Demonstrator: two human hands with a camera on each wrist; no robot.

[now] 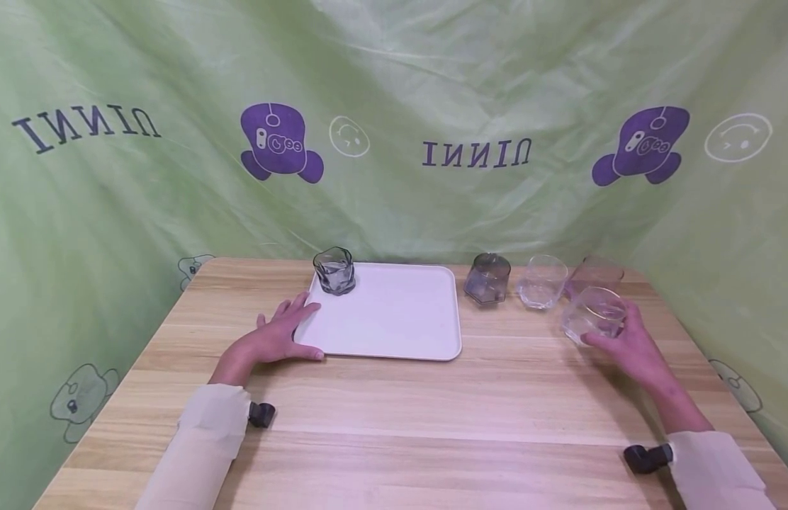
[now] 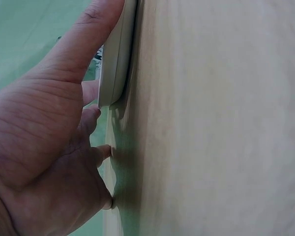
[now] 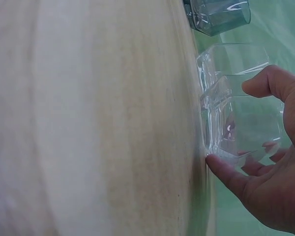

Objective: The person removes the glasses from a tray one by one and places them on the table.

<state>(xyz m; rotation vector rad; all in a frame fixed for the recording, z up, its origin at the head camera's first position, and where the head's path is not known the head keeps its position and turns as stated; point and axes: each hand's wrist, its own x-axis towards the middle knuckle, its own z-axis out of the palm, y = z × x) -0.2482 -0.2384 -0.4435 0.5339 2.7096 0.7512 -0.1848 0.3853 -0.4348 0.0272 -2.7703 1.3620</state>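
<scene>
My right hand point(image 1: 635, 347) holds a clear glass tumbler with a gold rim point(image 1: 594, 312), its thumb on the near side. In the right wrist view, fingers point(image 3: 228, 174) curl around this tumbler point(image 3: 258, 115), with its base close to the table. My left hand point(image 1: 276, 338) rests at the near left corner of a white tray point(image 1: 394, 315). Its fingers are spread, with the thumb along the tray's rim point(image 2: 119, 59) and several fingertips on the table. A wavy grey glass point(image 1: 335, 273) stands upright at the tray's far left corner.
Behind the tumbler stands a faintly tinted glass point(image 1: 597, 273), partly hidden. To its left are a clear glass point(image 1: 543, 283) and a smoky dark glass point(image 1: 488, 280), in a row along the wooden table's point(image 1: 432, 425) far side. A green printed curtain point(image 1: 394, 205) hangs behind.
</scene>
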